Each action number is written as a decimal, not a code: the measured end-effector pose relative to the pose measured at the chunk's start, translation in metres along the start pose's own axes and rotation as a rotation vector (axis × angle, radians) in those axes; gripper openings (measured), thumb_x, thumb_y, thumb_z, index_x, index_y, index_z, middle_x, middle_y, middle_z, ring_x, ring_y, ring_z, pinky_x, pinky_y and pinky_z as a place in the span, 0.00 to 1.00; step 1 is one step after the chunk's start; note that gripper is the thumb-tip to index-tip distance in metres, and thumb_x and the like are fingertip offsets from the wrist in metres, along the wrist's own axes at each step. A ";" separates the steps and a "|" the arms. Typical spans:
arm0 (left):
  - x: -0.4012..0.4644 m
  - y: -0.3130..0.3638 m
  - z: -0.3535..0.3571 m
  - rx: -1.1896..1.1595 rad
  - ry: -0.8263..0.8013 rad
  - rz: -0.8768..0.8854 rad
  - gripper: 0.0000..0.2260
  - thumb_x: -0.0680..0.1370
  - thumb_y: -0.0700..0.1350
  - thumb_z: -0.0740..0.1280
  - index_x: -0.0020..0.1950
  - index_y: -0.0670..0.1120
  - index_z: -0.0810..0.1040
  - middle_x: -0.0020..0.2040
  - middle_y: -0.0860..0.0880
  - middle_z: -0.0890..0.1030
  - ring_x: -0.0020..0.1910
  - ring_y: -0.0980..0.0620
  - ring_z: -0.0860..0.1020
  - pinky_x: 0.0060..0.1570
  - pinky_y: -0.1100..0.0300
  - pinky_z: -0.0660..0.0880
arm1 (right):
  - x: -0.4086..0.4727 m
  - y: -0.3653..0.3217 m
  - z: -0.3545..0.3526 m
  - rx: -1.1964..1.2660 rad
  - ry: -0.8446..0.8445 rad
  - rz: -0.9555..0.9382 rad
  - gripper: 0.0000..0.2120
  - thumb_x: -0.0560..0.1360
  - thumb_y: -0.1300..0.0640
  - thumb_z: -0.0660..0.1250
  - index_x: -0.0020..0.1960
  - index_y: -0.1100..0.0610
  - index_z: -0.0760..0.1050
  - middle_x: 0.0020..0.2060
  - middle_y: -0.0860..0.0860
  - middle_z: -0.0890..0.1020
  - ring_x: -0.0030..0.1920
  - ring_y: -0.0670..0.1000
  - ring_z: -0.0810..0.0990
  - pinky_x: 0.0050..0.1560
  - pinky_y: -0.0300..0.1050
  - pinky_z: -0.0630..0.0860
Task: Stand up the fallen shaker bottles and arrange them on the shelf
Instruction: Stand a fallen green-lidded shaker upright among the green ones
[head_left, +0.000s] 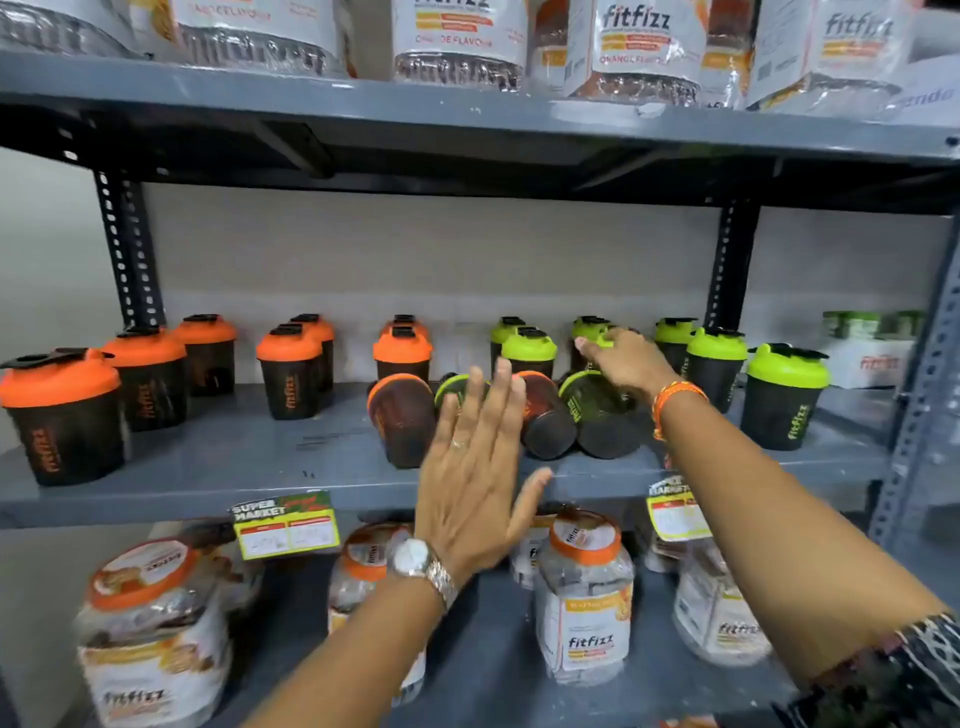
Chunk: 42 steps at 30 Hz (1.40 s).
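Several black shaker bottles lie on their sides mid-shelf (208, 478): an orange-lidded one (402, 415), a green-lidded one (452, 389) partly hidden by my left hand, another orange-lidded one (545, 421) and a green-lidded one (597, 415). Upright orange-lidded shakers (291, 374) stand to the left, upright green-lidded ones (784, 395) to the right. My left hand (478, 467) is open with fingers spread, in front of the fallen bottles and holding nothing. My right hand (626, 358) reaches over the rightmost fallen bottle toward the back row; its fingers are apart.
Wrapped jars (457, 36) fill the shelf above. Orange-lidded jars (584, 597) stand on the shelf below, with price tags (285, 525) hanging off the shelf edge. A white box of green items (872, 353) sits at the far right. A slotted upright (924, 415) frames the right side.
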<state>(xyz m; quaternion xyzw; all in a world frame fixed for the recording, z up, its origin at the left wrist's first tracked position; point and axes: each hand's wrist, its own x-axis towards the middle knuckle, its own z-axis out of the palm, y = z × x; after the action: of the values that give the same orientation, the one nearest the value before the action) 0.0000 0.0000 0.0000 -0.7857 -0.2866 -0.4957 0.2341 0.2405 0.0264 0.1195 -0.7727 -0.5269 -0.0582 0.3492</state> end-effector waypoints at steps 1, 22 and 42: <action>-0.007 0.008 0.007 -0.007 -0.036 0.019 0.38 0.80 0.59 0.59 0.84 0.41 0.52 0.85 0.42 0.52 0.84 0.42 0.49 0.82 0.46 0.46 | 0.003 0.006 0.002 0.025 -0.097 0.042 0.27 0.80 0.36 0.60 0.55 0.61 0.76 0.64 0.66 0.80 0.63 0.64 0.78 0.58 0.51 0.71; -0.056 0.035 0.087 0.128 -0.085 -0.144 0.21 0.80 0.47 0.61 0.70 0.40 0.77 0.66 0.41 0.81 0.65 0.40 0.80 0.74 0.46 0.62 | 0.018 0.039 0.013 0.404 -0.401 0.331 0.16 0.71 0.43 0.75 0.46 0.54 0.76 0.41 0.54 0.81 0.39 0.53 0.80 0.27 0.41 0.76; -0.060 0.032 0.107 0.149 0.062 -0.184 0.18 0.81 0.50 0.64 0.68 0.44 0.75 0.63 0.43 0.82 0.67 0.46 0.73 0.80 0.54 0.53 | 0.004 0.145 -0.010 1.155 -0.160 -0.126 0.21 0.80 0.67 0.65 0.68 0.50 0.68 0.62 0.52 0.75 0.62 0.49 0.78 0.64 0.52 0.78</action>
<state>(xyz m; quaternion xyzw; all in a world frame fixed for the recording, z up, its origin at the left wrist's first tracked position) 0.0701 0.0340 -0.0999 -0.7208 -0.3860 -0.5165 0.2543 0.3688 -0.0061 0.0595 -0.4264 -0.5430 0.2761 0.6687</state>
